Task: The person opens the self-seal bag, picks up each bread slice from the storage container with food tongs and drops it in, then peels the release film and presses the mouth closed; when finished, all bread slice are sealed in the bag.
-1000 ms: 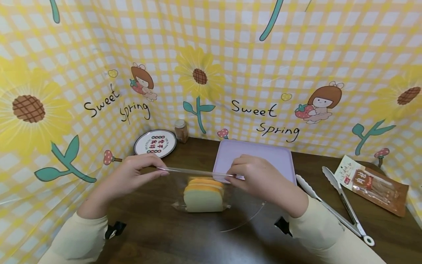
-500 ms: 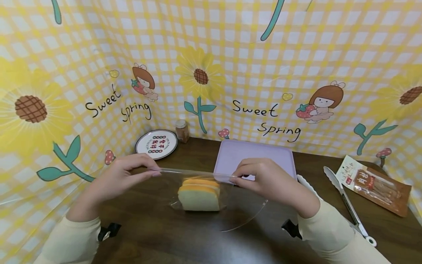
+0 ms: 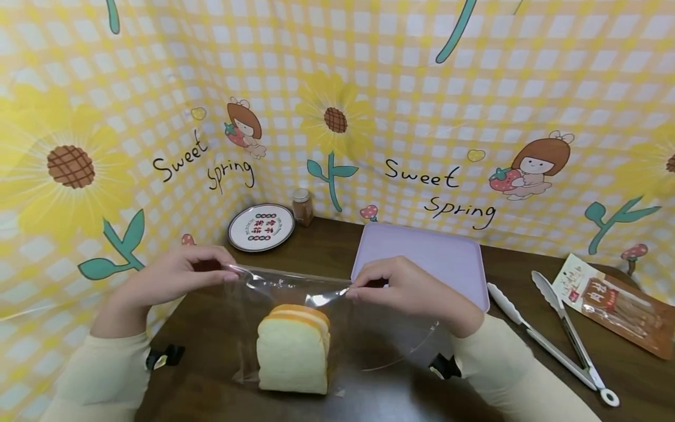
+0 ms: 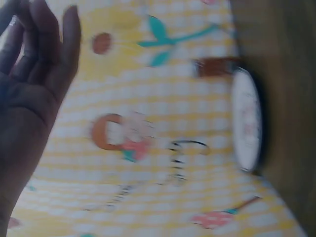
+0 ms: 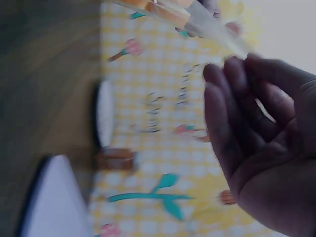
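A clear plastic bag (image 3: 287, 283) hangs in front of me in the head view, with several slices of bread (image 3: 292, 354) inside. The slices stand upright near its bottom, pale face towards me and orange-brown crust on top. My left hand (image 3: 181, 275) pinches the bag's upper left corner between thumb and fingers. At the upper right corner, my right hand (image 3: 406, 290) pinches the edge the same way. The right wrist view catches the bag (image 5: 212, 24) and orange crust edge-on beyond my fingertips. In the blurred left wrist view, my left hand (image 4: 37, 84) shows but its pinch is out of sight.
A lilac tray (image 3: 422, 252) lies behind my right hand. Metal tongs (image 3: 561, 340) and a brown food packet (image 3: 612, 305) are to the right. A round plate (image 3: 261, 227) and small jar (image 3: 302, 207) stand at the back left. A thin curved strip (image 3: 403, 358) lies on the table.
The bag has come nearer and the bread looks larger and lower, with more of its front face showing. Both hands have shifted left with the bag. The view has turned slightly left.
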A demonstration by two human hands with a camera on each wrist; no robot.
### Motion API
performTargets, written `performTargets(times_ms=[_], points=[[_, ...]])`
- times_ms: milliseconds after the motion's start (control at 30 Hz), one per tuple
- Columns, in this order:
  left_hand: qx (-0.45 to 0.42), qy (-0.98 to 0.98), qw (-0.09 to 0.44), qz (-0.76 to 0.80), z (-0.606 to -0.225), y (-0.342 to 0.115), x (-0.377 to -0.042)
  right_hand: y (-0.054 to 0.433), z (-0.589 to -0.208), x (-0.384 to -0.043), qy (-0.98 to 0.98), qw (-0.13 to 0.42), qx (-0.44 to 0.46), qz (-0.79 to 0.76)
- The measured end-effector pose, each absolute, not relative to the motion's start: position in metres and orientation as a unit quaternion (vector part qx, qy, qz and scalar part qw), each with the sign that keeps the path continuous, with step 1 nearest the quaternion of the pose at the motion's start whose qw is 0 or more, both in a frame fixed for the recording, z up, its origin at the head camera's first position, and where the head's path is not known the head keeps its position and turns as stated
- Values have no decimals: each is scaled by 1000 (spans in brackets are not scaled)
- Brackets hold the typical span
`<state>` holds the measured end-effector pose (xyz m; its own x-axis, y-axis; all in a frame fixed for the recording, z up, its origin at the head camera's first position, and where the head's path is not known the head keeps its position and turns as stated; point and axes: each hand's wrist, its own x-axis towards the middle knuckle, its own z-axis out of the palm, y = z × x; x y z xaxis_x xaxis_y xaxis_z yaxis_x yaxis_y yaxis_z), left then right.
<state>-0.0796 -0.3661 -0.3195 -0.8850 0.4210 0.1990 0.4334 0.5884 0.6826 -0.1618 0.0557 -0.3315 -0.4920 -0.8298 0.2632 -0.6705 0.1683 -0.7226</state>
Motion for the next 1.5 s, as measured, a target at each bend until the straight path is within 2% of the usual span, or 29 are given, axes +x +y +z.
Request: performTargets(times_ms=[100, 167, 300, 467, 600, 867, 1000, 1167, 1367, 1500], points=[[-154, -919, -26, -363, -339, -371, -101, 41, -349, -178, 797, 91, -464, -377], [-133, -922, -38, -362, -353, -375, -120, 31, -358, -189, 821, 79, -444, -350], [-123, -926, -37, -356, -372, -382, -155, 14, -369, -211, 852, 76, -403, -326], [-101, -933, -61, -340, -385, -383, -188, 2, -385, -235, 865, 117, -349, -342], [-84, -939, -75, -324, -399, -382, -211, -5, -396, -249, 866, 139, -312, -365], [-69, -965, -69, -244, -429, -364, -246, -9, -417, -266, 889, 155, -244, -356], [-59, -970, -33, -233, -421, -353, -247, 6, -408, -260, 892, 162, -240, -348], [-83, -977, 13, -195, -388, -335, -236, 44, -373, -249, 898, 143, -250, -334], [-134, -981, 57, -130, -332, -300, -203, 87, -322, -228, 928, 61, -259, -260], [-185, -965, 149, -114, -308, -283, -174, 111, -295, -208, 938, 1, -267, -222]])
